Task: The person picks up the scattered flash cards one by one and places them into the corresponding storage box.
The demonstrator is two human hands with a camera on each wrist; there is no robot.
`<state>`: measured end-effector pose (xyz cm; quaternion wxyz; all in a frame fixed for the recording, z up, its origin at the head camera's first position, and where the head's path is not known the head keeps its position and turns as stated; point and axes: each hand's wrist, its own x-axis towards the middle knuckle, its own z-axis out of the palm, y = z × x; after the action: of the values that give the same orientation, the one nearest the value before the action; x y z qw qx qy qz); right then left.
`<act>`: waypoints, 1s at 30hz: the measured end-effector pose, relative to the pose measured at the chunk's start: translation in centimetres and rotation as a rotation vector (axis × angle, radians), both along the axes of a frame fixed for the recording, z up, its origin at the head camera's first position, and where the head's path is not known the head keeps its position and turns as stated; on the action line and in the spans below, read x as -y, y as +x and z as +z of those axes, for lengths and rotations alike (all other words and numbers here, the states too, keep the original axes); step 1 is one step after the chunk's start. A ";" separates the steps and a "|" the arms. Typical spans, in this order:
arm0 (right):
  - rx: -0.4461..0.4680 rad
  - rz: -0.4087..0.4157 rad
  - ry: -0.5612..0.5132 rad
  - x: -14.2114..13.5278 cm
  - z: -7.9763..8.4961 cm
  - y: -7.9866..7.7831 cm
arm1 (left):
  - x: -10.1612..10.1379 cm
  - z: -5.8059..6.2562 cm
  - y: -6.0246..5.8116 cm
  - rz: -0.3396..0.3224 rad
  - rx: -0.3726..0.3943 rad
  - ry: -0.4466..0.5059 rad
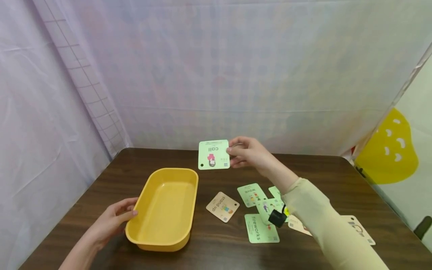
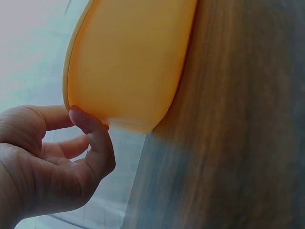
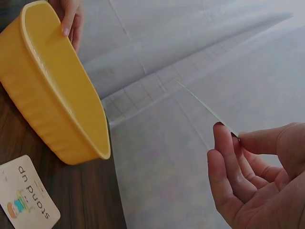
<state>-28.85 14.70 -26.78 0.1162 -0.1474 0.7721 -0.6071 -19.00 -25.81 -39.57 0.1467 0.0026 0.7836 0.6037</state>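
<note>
Between thumb and fingers my right hand (image 1: 249, 154) pinches a pale green flash card (image 1: 214, 155) reading "call", held up above the far part of the table. In the right wrist view that card (image 3: 205, 107) shows edge-on. My left hand (image 1: 113, 221) grips the near left rim of a yellow plastic tray (image 1: 163, 210), thumb over the edge; the left wrist view shows this hand (image 2: 66, 157) at the rim too. Right of the tray lies a cream "stand up" card (image 1: 222, 207). Further right are green cards reading "wave" (image 1: 251, 194) and "fireworks" (image 1: 261, 229).
Another green card (image 1: 266, 207) overlaps its neighbours. More cards, including a cream one (image 1: 358, 229), lie partly under the right forearm on the dark wooden table (image 1: 216, 251). White curtains (image 1: 236, 75) hang behind and to the left. A yellow patterned shape (image 1: 391, 150) stands beyond the right edge.
</note>
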 end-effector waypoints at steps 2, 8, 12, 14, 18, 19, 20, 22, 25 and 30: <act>0.000 0.004 0.000 0.2 0.0 0.1 | -0.1 0.1 0.0 0.006 0.001 -0.005; 0.014 0.012 -0.009 0.5 -0.1 0.4 | -0.4 0.2 0.1 0.027 -0.001 -0.026; 0.017 0.005 -0.003 0.6 -0.2 0.6 | -0.6 0.3 0.1 0.022 -0.014 -0.022; 0.017 0.004 -0.002 0.7 -0.3 0.6 | -0.6 0.3 0.1 0.020 -0.019 -0.021; 0.019 0.006 -0.008 1.1 -0.4 0.4 | -0.7 0.3 0.0 0.021 -0.022 -0.023; 0.021 0.008 -0.009 1.3 -0.4 0.3 | -0.7 0.3 0.0 0.020 -0.022 -0.024; 0.022 0.011 -0.009 1.5 -0.4 0.2 | -0.8 0.3 -0.1 0.020 -0.021 -0.024; 0.021 0.020 -0.007 2.0 -0.4 0.2 | -0.8 0.2 -0.1 0.018 -0.020 -0.021; 0.024 0.035 -0.005 2.9 -0.4 0.1 | -0.8 0.1 -0.2 0.020 -0.018 -0.018; 0.023 0.070 -0.005 4.3 -0.7 0.1 | -1.0 0.0 -0.3 0.033 -0.016 -0.020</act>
<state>-28.76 10.38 -27.47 0.1461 -0.1676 0.7634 -0.6064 -19.35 -24.86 -39.56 0.1304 -0.0067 0.7906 0.5982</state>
